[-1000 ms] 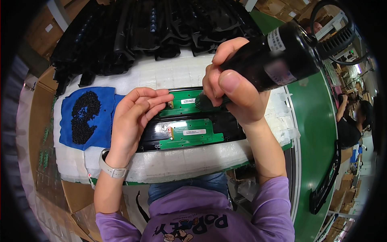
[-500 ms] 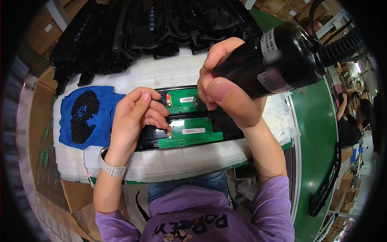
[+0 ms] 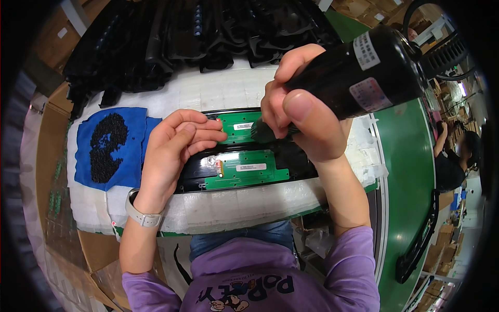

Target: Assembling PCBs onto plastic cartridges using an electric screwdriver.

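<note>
My right hand (image 3: 312, 119) is wrapped round a thick black electric screwdriver (image 3: 338, 78), tilted with its cable end up to the right. A dark, blurred part below my fingers hangs over the far green circuit board (image 3: 239, 138); I cannot make out the bit. My left hand (image 3: 174, 140) is at that board's left end, fingers bent and thumb laid against them; anything inside is hidden. Nearer me lies a second green circuit board (image 3: 249, 178) with a white label. Both boards sit on long black plastic strips (image 3: 195, 171).
Left of my hand, a blue cloth (image 3: 136, 171) bears a heap of tiny black pieces, seemingly screws (image 3: 104, 161). Several black plastic mouldings (image 3: 171, 52) are piled at the back of the white padded table (image 3: 234, 205). At the far right a person (image 3: 452, 161) works near cardboard boxes.
My right hand and the screwdriver have shifted slightly to the right. My left fingers have straightened a little and moved towards the far board, uncovering the near board's left end.
</note>
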Demonstrator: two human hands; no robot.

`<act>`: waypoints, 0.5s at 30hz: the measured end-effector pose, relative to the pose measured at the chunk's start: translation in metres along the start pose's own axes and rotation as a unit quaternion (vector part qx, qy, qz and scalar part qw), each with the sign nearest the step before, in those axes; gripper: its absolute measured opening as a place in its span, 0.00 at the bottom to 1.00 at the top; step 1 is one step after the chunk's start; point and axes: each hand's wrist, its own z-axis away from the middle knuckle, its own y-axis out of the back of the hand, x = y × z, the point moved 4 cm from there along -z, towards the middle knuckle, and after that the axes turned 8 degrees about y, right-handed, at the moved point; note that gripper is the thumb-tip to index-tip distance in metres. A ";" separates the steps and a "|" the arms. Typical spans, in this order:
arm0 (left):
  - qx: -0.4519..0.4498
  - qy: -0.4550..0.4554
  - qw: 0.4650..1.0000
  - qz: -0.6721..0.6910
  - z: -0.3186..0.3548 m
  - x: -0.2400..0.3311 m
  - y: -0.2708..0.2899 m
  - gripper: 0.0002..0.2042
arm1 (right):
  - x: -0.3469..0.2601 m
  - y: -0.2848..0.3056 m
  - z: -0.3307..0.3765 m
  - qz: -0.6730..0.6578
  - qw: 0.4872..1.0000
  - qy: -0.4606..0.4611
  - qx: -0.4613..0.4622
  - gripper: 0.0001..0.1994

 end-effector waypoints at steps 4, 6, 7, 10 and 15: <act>-0.005 0.011 1.000 -0.018 0.001 0.001 -0.001 0.08 | -0.001 0.001 -0.001 0.005 1.000 0.000 -0.002 0.18; -0.005 0.003 1.000 -0.027 0.001 0.001 -0.001 0.09 | -0.001 0.002 -0.002 0.012 1.000 0.007 -0.002 0.17; -0.005 -0.006 0.999 -0.036 0.001 0.001 0.000 0.09 | 0.000 0.003 -0.002 0.016 1.000 0.010 -0.002 0.17; 0.012 -0.023 0.998 -0.058 0.001 0.001 -0.001 0.10 | 0.000 0.004 -0.003 0.023 1.000 0.015 -0.002 0.17; 0.007 -0.006 1.000 -0.021 -0.001 -0.001 -0.002 0.10 | -0.001 0.006 -0.003 0.028 1.000 0.009 0.000 0.17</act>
